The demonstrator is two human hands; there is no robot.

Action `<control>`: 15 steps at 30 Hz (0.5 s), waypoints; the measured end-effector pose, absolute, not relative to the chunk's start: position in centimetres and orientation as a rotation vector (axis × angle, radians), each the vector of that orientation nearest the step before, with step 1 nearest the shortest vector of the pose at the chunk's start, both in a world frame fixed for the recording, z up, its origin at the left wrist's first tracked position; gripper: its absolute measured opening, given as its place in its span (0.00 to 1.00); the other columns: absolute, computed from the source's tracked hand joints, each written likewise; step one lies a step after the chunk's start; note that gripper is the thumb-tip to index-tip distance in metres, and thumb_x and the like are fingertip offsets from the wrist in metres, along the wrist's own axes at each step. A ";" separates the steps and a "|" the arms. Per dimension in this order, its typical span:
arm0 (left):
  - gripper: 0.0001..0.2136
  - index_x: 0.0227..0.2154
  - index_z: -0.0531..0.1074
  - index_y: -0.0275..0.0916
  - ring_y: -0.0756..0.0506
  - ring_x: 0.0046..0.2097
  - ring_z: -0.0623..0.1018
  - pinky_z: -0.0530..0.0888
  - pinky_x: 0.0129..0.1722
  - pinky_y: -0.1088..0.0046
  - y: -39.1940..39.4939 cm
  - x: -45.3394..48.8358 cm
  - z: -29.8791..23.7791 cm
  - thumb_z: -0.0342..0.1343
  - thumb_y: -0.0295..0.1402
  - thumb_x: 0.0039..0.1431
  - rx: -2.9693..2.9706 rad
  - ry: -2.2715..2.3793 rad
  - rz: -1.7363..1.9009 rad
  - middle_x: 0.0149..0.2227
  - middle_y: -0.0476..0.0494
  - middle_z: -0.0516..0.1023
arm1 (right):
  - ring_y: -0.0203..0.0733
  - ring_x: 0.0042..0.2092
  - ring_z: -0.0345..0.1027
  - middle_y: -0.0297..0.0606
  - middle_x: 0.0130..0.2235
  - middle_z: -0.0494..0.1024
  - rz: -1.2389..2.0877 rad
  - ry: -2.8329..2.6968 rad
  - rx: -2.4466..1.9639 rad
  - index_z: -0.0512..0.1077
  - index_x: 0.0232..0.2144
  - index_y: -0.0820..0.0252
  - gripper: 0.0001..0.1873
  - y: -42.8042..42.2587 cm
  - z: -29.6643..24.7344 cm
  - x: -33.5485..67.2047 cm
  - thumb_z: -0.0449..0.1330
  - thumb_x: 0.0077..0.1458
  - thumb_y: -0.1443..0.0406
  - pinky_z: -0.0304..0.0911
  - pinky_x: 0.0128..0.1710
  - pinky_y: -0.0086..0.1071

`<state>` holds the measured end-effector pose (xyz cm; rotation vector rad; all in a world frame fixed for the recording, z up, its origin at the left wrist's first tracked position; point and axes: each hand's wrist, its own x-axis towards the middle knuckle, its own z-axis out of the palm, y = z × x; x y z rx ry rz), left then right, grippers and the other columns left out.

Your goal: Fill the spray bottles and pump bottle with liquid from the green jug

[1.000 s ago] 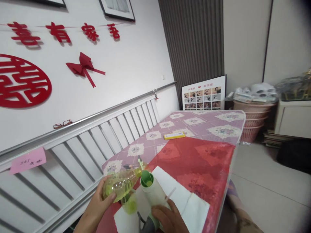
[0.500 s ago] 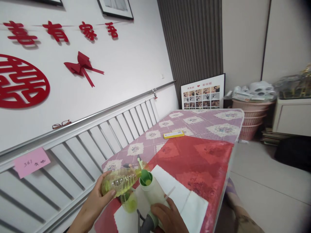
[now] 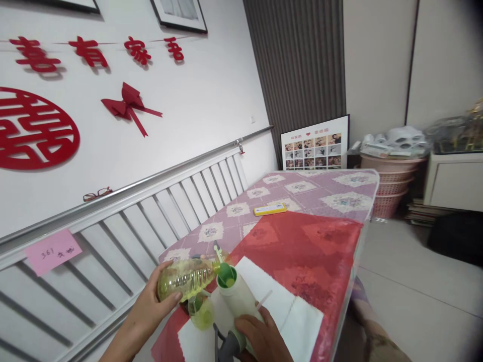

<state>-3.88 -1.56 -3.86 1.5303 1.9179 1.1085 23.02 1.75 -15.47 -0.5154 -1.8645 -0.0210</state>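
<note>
My left hand point(image 3: 160, 299) grips a clear yellow-green plastic bottle point(image 3: 188, 277) with ribbed sides, tipped onto its side. Its neck is at the wide green-lined mouth of a pale green bottle point(image 3: 238, 302), over a green funnel-like piece point(image 3: 227, 273). My right hand point(image 3: 264, 336) is closed around the lower part of the pale bottle. By that hand is a grey spray trigger head point(image 3: 228, 347); whether the fingers hold it too, I cannot tell. A thin pale tube point(image 3: 264, 299) sticks out past the fingers. Below the tipped bottle stands another clear yellow-green container point(image 3: 202, 312).
A white cloth point(image 3: 290, 306) lies on a red sheet point(image 3: 320, 251) over the flowered tablecloth point(image 3: 302, 186). Farther back is a yellow-and-white box point(image 3: 270, 209). A white railing point(image 3: 151, 216) runs along the left; stacked pink baskets point(image 3: 392, 188) stand beyond the table.
The view has shifted very slightly. Both hands and bottles keep nearly the same places, with the tipped bottle still at the pale bottle's mouth.
</note>
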 end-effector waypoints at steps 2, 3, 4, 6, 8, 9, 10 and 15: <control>0.35 0.58 0.58 0.43 0.36 0.52 0.75 0.71 0.53 0.60 -1.7 -3.4 -3.5 0.61 0.45 0.47 1.537 1.949 1.108 0.55 0.37 0.72 | 0.36 0.35 0.77 0.34 0.34 0.82 -0.014 -1.870 -0.517 0.64 0.44 0.57 0.12 1.7 -15.5 23.0 0.48 0.66 0.57 0.62 0.48 0.33; 0.34 0.57 0.58 0.43 0.36 0.51 0.76 0.71 0.52 0.59 -1.8 -3.1 -3.4 0.61 0.45 0.47 1.540 1.962 1.120 0.54 0.37 0.72 | 0.36 0.35 0.77 0.34 0.34 0.82 -0.013 -1.868 -0.517 0.64 0.43 0.57 0.13 1.6 -15.4 23.0 0.47 0.66 0.57 0.62 0.48 0.33; 0.34 0.57 0.58 0.43 0.36 0.50 0.76 0.71 0.52 0.58 -1.9 -2.9 -3.3 0.60 0.45 0.47 1.546 1.974 1.135 0.53 0.37 0.73 | 0.35 0.35 0.77 0.34 0.34 0.82 -0.016 -1.867 -0.518 0.64 0.43 0.57 0.13 1.6 -15.4 23.0 0.46 0.67 0.56 0.62 0.48 0.32; 0.34 0.57 0.59 0.42 0.36 0.50 0.76 0.71 0.52 0.58 -1.9 -2.6 -3.1 0.60 0.45 0.47 1.565 1.995 1.158 0.52 0.37 0.74 | 0.35 0.35 0.77 0.34 0.34 0.82 -0.026 -1.860 -0.519 0.65 0.43 0.58 0.15 1.6 -15.4 22.9 0.44 0.67 0.56 0.61 0.49 0.32; 0.35 0.57 0.59 0.41 0.36 0.50 0.76 0.71 0.51 0.58 -1.9 -2.5 -2.8 0.60 0.46 0.46 1.580 2.010 1.131 0.51 0.37 0.74 | 0.35 0.35 0.77 0.34 0.34 0.82 -0.026 -1.859 -0.520 0.65 0.43 0.58 0.15 1.7 -15.6 22.9 0.44 0.67 0.56 0.61 0.49 0.33; 0.35 0.57 0.59 0.41 0.35 0.50 0.76 0.71 0.51 0.58 -1.9 -2.5 -2.7 0.60 0.46 0.45 1.584 2.014 1.109 0.51 0.36 0.74 | 0.36 0.35 0.77 0.34 0.34 0.82 -0.019 -1.862 -0.522 0.65 0.43 0.58 0.15 1.7 -15.7 22.9 0.45 0.67 0.56 0.61 0.49 0.33; 0.36 0.57 0.58 0.41 0.35 0.49 0.76 0.72 0.50 0.59 -1.9 -2.4 -2.5 0.60 0.46 0.45 1.586 2.018 1.091 0.51 0.36 0.74 | 0.36 0.35 0.77 0.34 0.34 0.82 -0.009 -1.865 -0.520 0.65 0.43 0.58 0.14 1.7 -15.8 22.9 0.47 0.66 0.56 0.62 0.49 0.33; 0.34 0.57 0.58 0.43 0.35 0.51 0.75 0.72 0.49 0.58 -2.2 -1.9 -1.9 0.59 0.45 0.47 1.600 2.089 1.061 0.52 0.37 0.73 | 0.38 0.37 0.77 0.35 0.37 0.82 0.056 -1.916 -0.538 0.64 0.46 0.57 0.11 1.9 -16.7 22.8 0.53 0.63 0.59 0.63 0.50 0.36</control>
